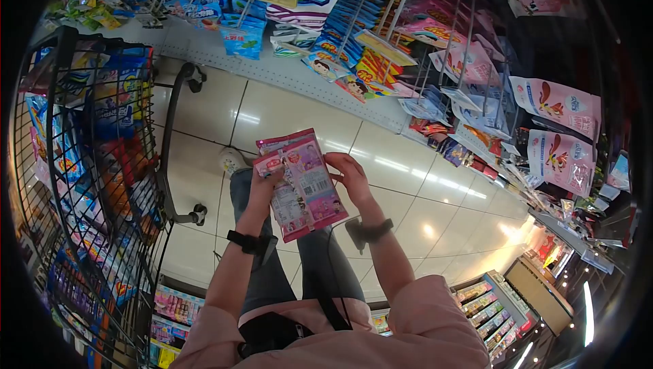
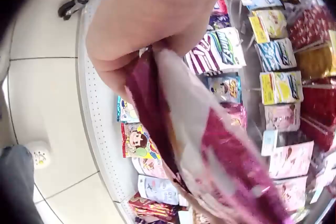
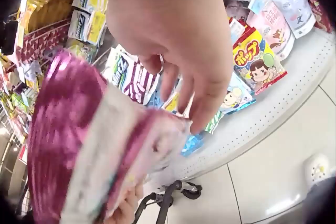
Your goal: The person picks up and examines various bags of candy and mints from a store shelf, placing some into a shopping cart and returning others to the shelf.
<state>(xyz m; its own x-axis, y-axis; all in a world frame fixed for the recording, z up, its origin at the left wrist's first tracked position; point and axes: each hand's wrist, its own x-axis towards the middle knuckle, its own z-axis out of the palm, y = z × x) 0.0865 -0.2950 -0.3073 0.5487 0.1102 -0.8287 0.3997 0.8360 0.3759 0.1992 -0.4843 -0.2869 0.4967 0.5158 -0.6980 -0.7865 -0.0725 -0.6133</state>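
Observation:
Two pink candy packets [image 1: 316,182], at least, lie one over the other in front of the body, printed backs up. My left hand [image 1: 264,189] grips their left edge, thumb on top; in the left wrist view that hand [image 2: 152,19] pinches the magenta packaging [image 2: 231,166] at one end. At the right edge is my right hand [image 1: 350,180], its fingers loosely bent and close to the upper corner. The right wrist view shows this hand [image 3: 173,40] with fingertips at a corner of the packet [image 3: 63,129]; whether they press on it is unclear.
A black wire cart [image 1: 102,165] full of snack bags stands at the left. Ahead and to the right, hooks hold hanging candy bags [image 1: 554,104] above a white perforated shelf base [image 1: 272,76]. Tiled floor [image 1: 204,117] lies between. More shelves [image 1: 486,308] stand behind the body.

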